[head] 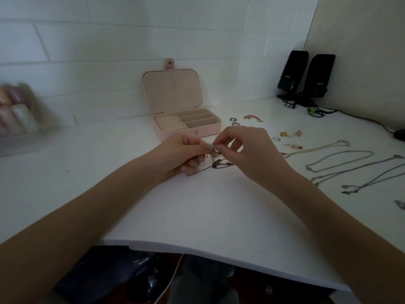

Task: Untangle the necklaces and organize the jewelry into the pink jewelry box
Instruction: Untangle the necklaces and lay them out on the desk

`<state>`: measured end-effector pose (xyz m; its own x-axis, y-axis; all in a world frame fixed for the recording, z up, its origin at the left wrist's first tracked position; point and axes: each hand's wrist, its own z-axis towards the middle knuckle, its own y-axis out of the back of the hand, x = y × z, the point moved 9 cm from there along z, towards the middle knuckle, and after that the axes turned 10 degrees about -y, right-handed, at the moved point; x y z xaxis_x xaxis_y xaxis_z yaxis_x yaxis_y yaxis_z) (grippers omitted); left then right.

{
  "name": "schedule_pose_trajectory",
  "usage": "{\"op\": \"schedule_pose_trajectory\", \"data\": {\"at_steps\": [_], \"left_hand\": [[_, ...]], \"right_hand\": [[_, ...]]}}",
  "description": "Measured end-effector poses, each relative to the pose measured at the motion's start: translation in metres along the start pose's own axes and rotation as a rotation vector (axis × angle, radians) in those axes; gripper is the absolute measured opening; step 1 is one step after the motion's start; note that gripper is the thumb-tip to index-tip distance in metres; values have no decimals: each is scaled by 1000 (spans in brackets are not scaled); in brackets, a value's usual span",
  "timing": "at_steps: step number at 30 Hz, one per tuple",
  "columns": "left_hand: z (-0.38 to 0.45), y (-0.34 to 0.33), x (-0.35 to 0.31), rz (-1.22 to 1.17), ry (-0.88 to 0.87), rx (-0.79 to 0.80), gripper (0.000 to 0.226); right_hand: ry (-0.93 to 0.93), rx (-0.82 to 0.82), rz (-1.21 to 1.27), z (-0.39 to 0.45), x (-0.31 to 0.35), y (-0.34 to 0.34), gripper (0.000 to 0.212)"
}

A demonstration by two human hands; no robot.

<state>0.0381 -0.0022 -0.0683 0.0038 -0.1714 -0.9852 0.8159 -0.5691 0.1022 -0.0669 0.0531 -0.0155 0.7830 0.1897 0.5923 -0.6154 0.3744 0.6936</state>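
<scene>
The pink jewelry box point(208, 130) stands open on the white desk, lid leaning against the wall, its ring rolls and compartments showing no jewelry. In front of it, a tangled necklace point(220, 163) hangs down to the desk between my hands. My left hand point(179, 156) and my right hand point(247, 150) both pinch its thin chain just above the desk, fingertips almost touching. Untangled necklaces point(341, 160) lie laid out in rows on the right. Small earrings point(291, 134) and rings point(233, 121) lie between them and the box.
Two black speakers point(306, 75) with cables stand in the back right corner. A black mouse point(400, 134) sits at the right edge. A blurred clear container with pastel items point(17, 115) is at the left. The desk's front edge point(197, 249) runs below my forearms.
</scene>
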Motion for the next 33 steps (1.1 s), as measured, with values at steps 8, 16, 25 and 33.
{"op": "schedule_pose_trajectory", "data": {"at_steps": [8,16,25,33], "left_hand": [[-1,-3,-2,3,-20,34,17],[0,-2,1,3,-11,23,17],[0,-1,1,3,3,6,17],[-1,0,-1,-25,-19,-37,16]], "right_hand": [[24,4,-91,1,1,-4,9],[39,13,-139,1,3,-8,8],[11,26,-106,0,1,-12,7],[-92,14,0,2,-7,-5,8]]}}
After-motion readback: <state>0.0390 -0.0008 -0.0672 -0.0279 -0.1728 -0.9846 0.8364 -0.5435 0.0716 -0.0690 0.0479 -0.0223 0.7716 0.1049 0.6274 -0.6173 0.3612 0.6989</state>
